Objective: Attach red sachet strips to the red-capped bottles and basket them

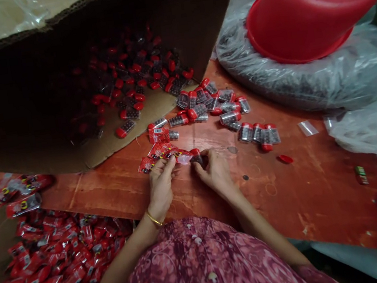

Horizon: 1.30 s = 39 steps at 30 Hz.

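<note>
Left hand (pixel 162 188) pinching a printed red sachet strip (pixel 160 151) between thumb and fingers, right hand (pixel 214 171) curled closely around a red-capped clear tube (pixel 196 158) at the strip's end, above the tabletop (pixel 288 192), with loose tubes (pixel 201 109) kept within reach ahead and red packets (pixel 60 255) massed apart at left.

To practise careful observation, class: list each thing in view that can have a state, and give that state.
Left hand: pinching a red packet.
Right hand: gripping a small tube.
Cardboard box: tilted, open, tubes inside.
Red basin: upside down, tilted, resting on a plastic bag.
Plastic bag: full.
Red cap: off its tube, lying on the table.
</note>
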Available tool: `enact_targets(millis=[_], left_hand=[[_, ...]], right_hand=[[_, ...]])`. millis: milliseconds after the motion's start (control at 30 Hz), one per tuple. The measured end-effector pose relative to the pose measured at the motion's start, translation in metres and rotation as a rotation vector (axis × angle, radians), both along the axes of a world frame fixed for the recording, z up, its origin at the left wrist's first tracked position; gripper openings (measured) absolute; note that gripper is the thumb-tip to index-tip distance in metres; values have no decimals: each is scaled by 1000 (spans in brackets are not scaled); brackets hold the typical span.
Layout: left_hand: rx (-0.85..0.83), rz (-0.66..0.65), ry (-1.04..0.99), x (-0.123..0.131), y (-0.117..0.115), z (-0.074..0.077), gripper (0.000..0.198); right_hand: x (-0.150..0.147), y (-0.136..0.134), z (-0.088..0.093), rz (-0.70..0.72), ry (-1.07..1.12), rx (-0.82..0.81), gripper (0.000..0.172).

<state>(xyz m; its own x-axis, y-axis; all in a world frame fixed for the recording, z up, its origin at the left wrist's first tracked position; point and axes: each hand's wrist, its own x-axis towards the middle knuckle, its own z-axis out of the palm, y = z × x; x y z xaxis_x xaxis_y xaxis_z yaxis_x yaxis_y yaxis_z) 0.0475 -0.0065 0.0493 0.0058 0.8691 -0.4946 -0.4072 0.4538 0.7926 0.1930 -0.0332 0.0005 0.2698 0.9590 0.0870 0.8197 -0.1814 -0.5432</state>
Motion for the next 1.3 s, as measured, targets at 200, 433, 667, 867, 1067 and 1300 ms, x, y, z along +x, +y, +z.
enact_targets(millis=[200, 433, 667, 867, 1067, 1300], left_hand=[[16, -25, 34, -8, -1, 1, 38], [73, -96, -5, -5, -4, 4, 37], [244, -188, 191, -15, -11, -1, 31], [327, -218, 311, -18, -13, -1, 24], [250, -167, 68, -3, -15, -5, 28], [153, -77, 27, 10, -22, -12, 26]], right_hand=[[12, -14, 18, 28, 697, 136, 20], [9, -35, 56, 165, 950, 21, 24], [3, -32, 57, 135, 1017, -33, 28], [-1, -31, 49, 53, 1067, -41, 31], [-13, -30, 42, 65, 1108, -26, 32], [-22, -26, 36, -46, 1103, 74, 27]])
